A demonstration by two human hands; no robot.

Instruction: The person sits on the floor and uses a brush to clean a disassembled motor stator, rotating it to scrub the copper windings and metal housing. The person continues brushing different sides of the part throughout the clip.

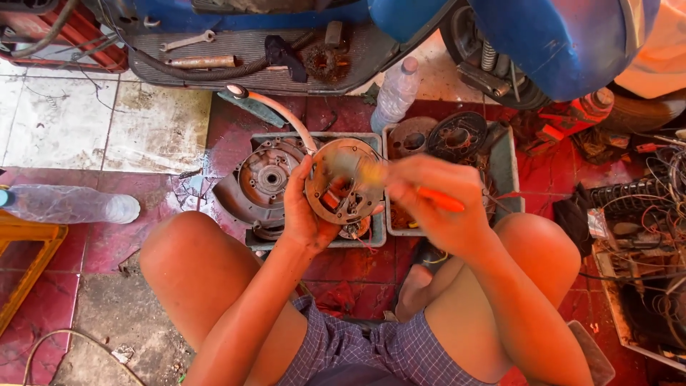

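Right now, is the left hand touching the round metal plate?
Touching. The head view shows the left hand gripping the round metal plate by its left edge, with the thumb wrapped onto its face.

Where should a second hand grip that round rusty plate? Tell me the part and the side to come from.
Grip the round plate by its bare outer rim on the upper left, coming from the far side. The left hand already cups its lower left edge from behind. The right hand works a blurred orange-handled brush across the right face. The plate is tilted toward the camera, so the top rim looks most exposed.
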